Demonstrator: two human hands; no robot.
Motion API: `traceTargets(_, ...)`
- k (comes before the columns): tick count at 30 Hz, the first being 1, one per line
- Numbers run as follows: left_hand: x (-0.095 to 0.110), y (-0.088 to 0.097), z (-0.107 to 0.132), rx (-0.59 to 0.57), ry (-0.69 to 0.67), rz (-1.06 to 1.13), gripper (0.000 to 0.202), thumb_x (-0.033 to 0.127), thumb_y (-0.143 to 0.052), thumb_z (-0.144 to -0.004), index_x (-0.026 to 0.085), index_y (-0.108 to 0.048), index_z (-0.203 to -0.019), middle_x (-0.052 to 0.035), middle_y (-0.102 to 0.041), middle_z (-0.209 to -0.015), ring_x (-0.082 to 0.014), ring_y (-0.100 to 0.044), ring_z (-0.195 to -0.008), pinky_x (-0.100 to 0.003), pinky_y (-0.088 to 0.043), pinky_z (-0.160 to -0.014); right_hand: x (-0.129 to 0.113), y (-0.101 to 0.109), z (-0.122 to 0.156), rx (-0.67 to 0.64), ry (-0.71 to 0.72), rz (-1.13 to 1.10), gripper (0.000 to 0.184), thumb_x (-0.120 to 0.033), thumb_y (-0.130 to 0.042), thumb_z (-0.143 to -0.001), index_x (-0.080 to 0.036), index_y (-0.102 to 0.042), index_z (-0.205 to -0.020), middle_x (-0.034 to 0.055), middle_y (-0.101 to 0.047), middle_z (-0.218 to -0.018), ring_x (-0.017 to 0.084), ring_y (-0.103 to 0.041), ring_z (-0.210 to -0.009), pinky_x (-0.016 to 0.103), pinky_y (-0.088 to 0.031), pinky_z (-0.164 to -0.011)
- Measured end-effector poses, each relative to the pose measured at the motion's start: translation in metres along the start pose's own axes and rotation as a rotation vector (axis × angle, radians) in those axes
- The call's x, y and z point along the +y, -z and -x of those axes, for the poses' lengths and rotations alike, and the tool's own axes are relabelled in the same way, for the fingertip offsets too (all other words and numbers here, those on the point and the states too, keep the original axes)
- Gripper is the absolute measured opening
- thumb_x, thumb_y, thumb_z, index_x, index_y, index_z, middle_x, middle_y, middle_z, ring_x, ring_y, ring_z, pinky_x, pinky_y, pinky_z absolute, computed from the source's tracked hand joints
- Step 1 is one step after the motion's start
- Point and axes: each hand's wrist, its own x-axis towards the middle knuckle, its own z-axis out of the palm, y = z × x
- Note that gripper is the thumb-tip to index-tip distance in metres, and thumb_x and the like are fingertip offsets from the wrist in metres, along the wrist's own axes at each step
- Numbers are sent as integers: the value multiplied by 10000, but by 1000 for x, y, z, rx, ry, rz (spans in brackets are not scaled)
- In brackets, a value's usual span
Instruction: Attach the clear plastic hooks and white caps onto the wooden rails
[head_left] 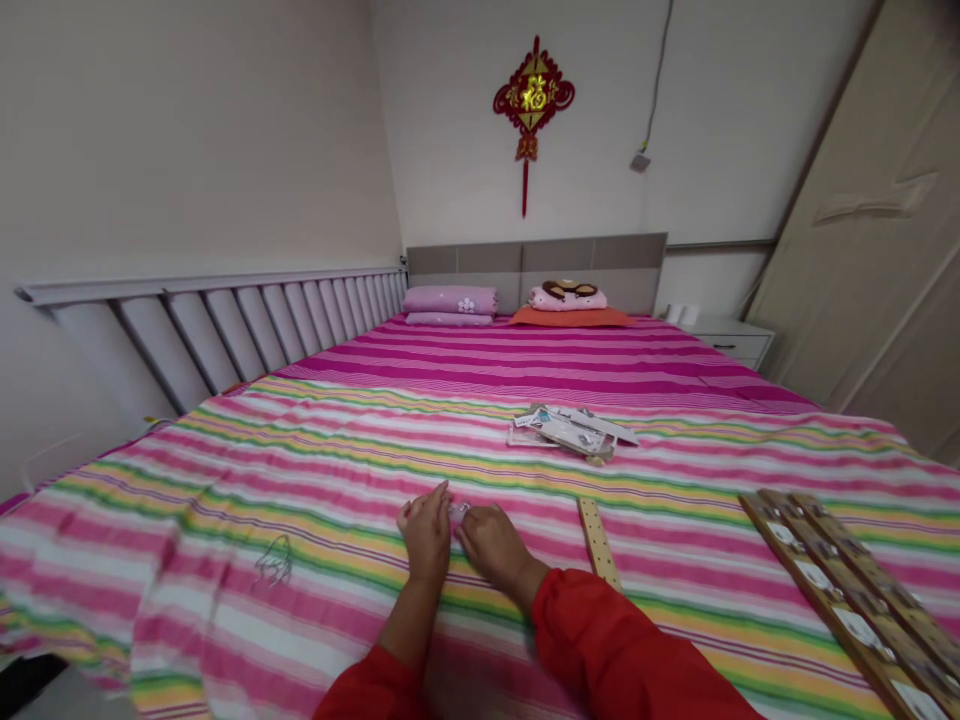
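With the clock centred on the hands and twelve toward the headboard, red sleeves [622, 640] are seen at the near edge; the left hand [426, 535] and the right hand [491, 545] are held close together, a small shiny piece [459, 511] being set between them; it is pinched by the right hand's fingertips, while whether it is also gripped by the left cannot be told. Beneath them a multicoloured striped cloth [337, 470] is spread, creased toward eight o'clock; between eight and nine a tangle of thin strands [274, 562] is laid. Between three and four, wooden boards [862, 592] are lined up side by side, white pieces being set along them; at three, nearer the hands, a pale perforated block [598, 538] is placed; between one and two, a pile of flat packets [571, 430] is heaped.

Farther off, the bed is covered by a magenta striped sheet [450, 360]; it is flanked by a white slatted rail [300, 310] toward eleven; lilac bedding [442, 300] is stacked at twelve, before the grey headboard [465, 262]; at two a white cabinet [739, 338] is seen; on the wall, just past twelve, a red-and-gold ornament [533, 93] is hung.
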Motion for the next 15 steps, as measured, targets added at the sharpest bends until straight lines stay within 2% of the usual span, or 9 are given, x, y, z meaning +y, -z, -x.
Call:
traceTargets(4,1,3,3,36,5,15,374,282,-407,-886,213,-528,-1234,-79,-676,-1098,-229,-581,-1031,-439,-321,-939,-3,1,0,5,-41,21,209,-155,-472,-874,-134,-663,-793,130,-700,-776,226,-633,-751,341,-417,-753)
traceTargets(7,-3,3,6,50,4,2,452,342,-481,-839,212,-472,-1272,-106,-594,-1209,-261,-516,-1146,-451,-328,-964,-4,3,0,0,-44,12,218,-141,-466,-871,-143,-662,-775,126,-706,-768,228,-639,-739,337,-411,-744)
traceTargets(15,-5,-1,8,30,16,-55,565,236,-512,-776,207,-374,-1324,-121,-553,-1236,-273,-492,-1176,-473,-321,-991,-4,6,2,-11,-76,-145,182,-147,-469,-862,-161,-618,-760,110,-698,-743,221,-635,-701,311,-415,-694)
